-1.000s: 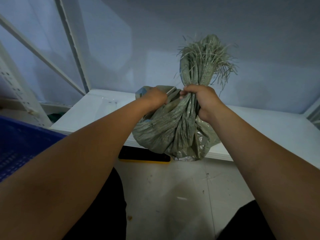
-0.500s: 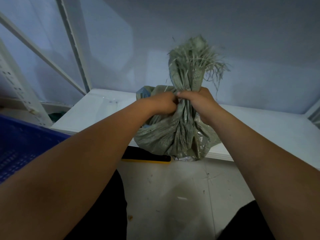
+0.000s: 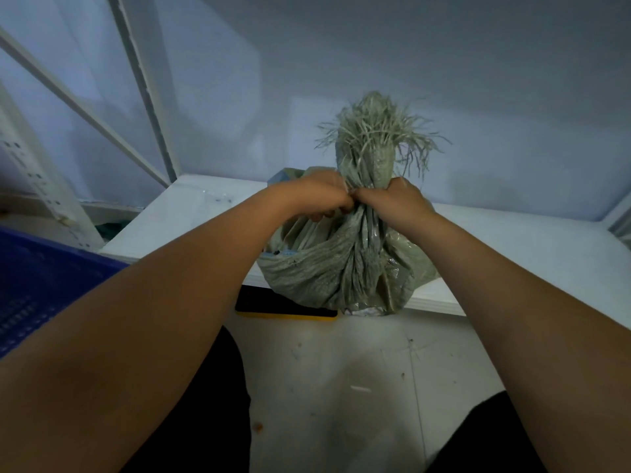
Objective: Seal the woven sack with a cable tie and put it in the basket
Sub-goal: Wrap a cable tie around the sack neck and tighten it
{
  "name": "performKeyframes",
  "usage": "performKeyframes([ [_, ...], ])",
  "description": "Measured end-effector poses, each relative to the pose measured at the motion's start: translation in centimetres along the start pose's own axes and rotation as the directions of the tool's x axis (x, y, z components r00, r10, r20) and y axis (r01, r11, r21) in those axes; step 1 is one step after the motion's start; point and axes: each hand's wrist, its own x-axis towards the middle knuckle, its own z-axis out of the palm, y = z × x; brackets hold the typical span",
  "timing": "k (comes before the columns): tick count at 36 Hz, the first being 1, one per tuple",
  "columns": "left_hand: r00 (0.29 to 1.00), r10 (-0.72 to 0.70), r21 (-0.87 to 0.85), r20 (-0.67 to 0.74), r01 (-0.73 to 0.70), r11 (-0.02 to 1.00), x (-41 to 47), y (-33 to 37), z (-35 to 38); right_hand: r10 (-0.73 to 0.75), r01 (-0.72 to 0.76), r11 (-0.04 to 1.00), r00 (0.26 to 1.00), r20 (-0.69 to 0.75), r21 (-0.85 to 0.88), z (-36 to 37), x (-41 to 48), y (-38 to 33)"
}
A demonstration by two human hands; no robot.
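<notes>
sack (image 3: 341, 264) on shelf (image 3: 512, 254), basket (image 3: 41, 281) at left

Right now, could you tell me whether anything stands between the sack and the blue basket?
Nothing visible does. The woven sack sits at the white shelf's front edge; the blue basket lies lower left, with only the person's left forearm crossing that gap.

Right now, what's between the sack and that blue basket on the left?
In the head view, the person's left forearm crosses the gap between the woven sack and the blue basket; behind it lies bare white shelf.
</notes>
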Motion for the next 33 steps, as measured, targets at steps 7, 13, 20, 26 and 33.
performKeyframes([
  [7, 0.969, 0.23, 0.116, -0.093, -0.219, 0.969, 0.5, -1.2, 0.0, 0.072, -0.072, 0.997, 0.997, -0.041, 0.014, 0.0, 0.6, 0.5],
  [13, 0.924, 0.364, 0.323, -0.114, -0.312, 0.894, 0.5, -1.3, 0.0, 0.126, -0.124, 0.991, 0.991, -0.039, 0.048, -0.1, 0.9, 0.8],
  [20, 0.939, 0.332, 0.373, -0.091, -0.277, 0.885, 0.9, -1.5, 0.2, 0.098, -0.099, 0.995, 0.993, -0.062, -0.025, 0.2, 0.9, 0.8],
  [26, 0.979, 0.163, 0.114, -0.119, -0.15, 0.982, 1.0, -1.1, 0.6, 0.071, -0.075, 0.996, 0.994, -0.084, -0.043, 0.2, 0.8, 0.4],
  [33, 0.998, 0.001, -0.368, 0.07, 0.025, 0.93, 0.2, -1.0, 0.2, 0.013, -0.028, 0.991, 0.993, -0.113, -0.132, 0.3, 0.8, 0.1],
])
